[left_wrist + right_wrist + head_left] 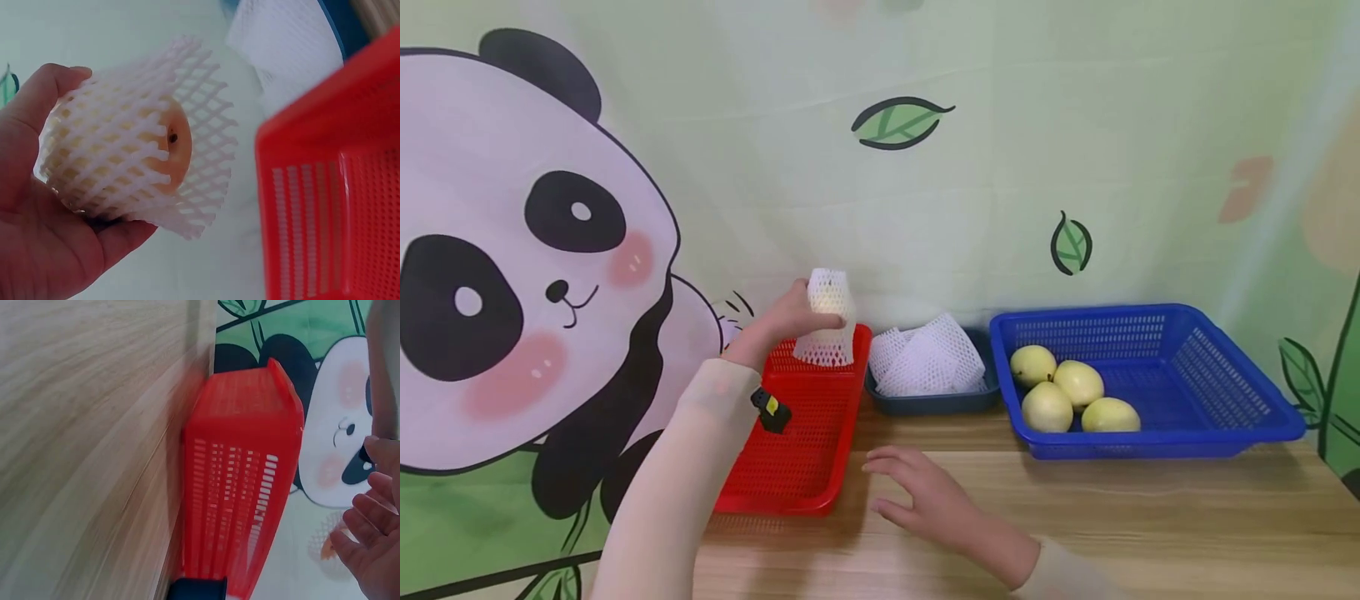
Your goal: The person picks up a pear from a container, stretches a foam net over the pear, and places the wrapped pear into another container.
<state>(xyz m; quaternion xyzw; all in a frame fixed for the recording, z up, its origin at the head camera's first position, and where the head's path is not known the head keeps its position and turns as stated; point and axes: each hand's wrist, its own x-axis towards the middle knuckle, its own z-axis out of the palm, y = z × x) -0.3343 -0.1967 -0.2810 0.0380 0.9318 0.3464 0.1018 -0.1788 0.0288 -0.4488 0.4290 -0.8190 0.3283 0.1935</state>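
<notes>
Left hand (784, 321) is gripping a pear (179, 147) in a white foam net (827, 346), holding it above the red basket's (797, 458) far end. Right hand (934, 502) is hovering over the tabletop (1150, 517), fingers loose, right of red basket. More nets (925, 367) are lying in the dark tray (932, 406); four pears (1047, 408) are sitting left in the blue basket (1150, 392).

Fruit (180, 150) partly hidden by netting (119, 134), panda print (561, 275) cut off left

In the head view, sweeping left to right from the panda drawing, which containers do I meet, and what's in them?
Panda drawing → red basket → dark blue tray holding white foam nets → blue basket holding four pale yellow fruits.
</notes>
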